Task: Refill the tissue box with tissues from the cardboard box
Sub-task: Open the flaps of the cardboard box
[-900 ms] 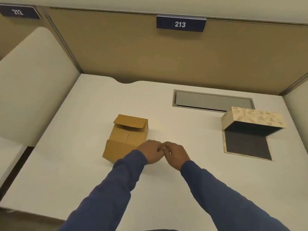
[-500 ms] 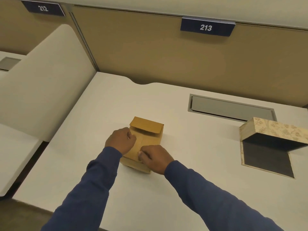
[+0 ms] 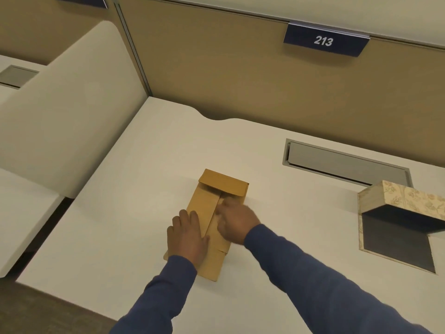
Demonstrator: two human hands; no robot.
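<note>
Hands have shifted on the cardboard box (image 3: 218, 220): half a second back they gripped its near end, and now your left hand (image 3: 186, 235) lies flat and spread on the left half of the top, pinning it to the bench (image 3: 134, 189). Your right hand (image 3: 234, 221) is blurred over the centre seam, fingers loosely curled and holding nothing that I can make out. I judge you are starting on the flaps, so the refill itself has not begun. The box's top flaps are closed, with one end flap raised at the far end; any tissues inside are hidden. Well apart to your right, the patterned tissue box (image 3: 407, 201) stands open on the bench, its dark interior showing no tissues.
</note>
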